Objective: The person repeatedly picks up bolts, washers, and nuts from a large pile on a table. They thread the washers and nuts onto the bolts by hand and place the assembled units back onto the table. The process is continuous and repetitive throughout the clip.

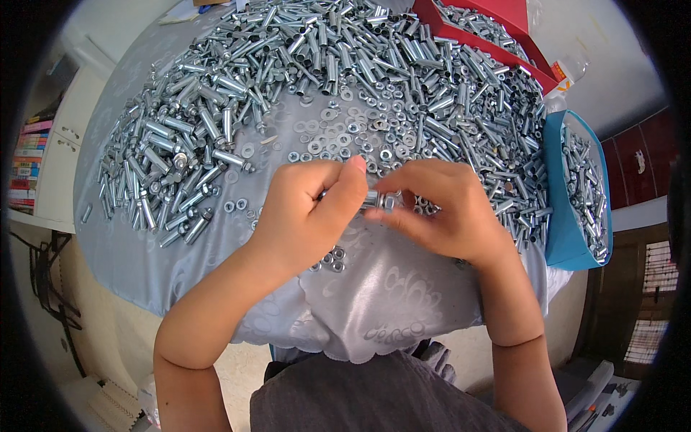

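Observation:
My left hand (306, 205) is closed in a fist around a silvery sleeve anchor bolt (372, 199), thumb pressed along the top. The bolt's end pokes out to the right, carrying a hex nut (389, 202). Around that end curl the fingers and thumb of my right hand (453, 209), which grips it from the right. Most of the bolt is hidden inside the left fist. Just beyond both hands lie loose flat washers (347, 93) and hex nuts (386, 155). A few more nuts (337, 266) sit on the cloth below my left hand.
Assembled anchor bolts (155, 155) are heaped at the left of the table with its grey satin tablecloth (374, 302). Metal sleeves and bolts (360, 54) pile up at the back and right. A red box (536, 57) and a blue box (568, 245) hold more metal parts.

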Demonstrator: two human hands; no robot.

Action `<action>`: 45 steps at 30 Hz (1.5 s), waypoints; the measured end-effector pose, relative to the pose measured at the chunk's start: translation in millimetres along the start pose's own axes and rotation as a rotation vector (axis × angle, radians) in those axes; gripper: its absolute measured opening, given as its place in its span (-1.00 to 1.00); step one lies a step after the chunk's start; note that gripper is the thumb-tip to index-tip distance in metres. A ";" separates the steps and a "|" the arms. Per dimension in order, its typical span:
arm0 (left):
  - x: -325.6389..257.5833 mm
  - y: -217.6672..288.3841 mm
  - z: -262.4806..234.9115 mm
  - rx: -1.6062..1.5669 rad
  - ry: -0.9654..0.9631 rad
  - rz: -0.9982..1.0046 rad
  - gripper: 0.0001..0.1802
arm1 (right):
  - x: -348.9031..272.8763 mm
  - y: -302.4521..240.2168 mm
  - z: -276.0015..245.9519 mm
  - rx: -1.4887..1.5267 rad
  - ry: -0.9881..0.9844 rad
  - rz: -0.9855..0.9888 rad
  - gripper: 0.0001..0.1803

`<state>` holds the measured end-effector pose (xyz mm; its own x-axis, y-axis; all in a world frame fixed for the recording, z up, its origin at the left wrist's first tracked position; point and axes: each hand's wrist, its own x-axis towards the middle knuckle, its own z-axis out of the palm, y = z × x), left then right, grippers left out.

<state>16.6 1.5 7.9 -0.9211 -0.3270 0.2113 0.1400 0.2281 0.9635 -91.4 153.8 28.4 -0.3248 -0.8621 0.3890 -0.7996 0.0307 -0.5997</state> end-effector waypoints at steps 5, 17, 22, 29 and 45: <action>2.3 -5.6 -1.7 0.036 -0.006 -0.038 -0.53 | 4.0 -7.1 0.9 0.079 0.093 -0.059 -0.65; 1.7 -4.0 -1.0 -0.014 -0.013 -0.054 -0.53 | -1.0 1.4 -1.1 -0.041 0.050 -0.126 -0.74; 2.1 -3.1 -0.6 -0.004 -0.005 -0.047 -0.52 | 0.5 -3.3 -1.3 -0.010 0.069 -0.084 -0.72; 1.2 -5.1 -1.6 0.043 -0.040 -0.042 -0.50 | 3.2 -7.2 3.5 0.095 0.057 -0.017 -0.78; 2.3 -4.6 0.1 0.045 -0.089 -0.074 -0.52 | 0.0 -6.9 5.6 0.046 0.080 -0.041 -0.75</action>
<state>13.8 -0.2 4.0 -0.9573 -0.2618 0.1222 0.0557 0.2478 0.9672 -83.1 150.8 28.6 -0.3329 -0.8191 0.4672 -0.7896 -0.0287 -0.6130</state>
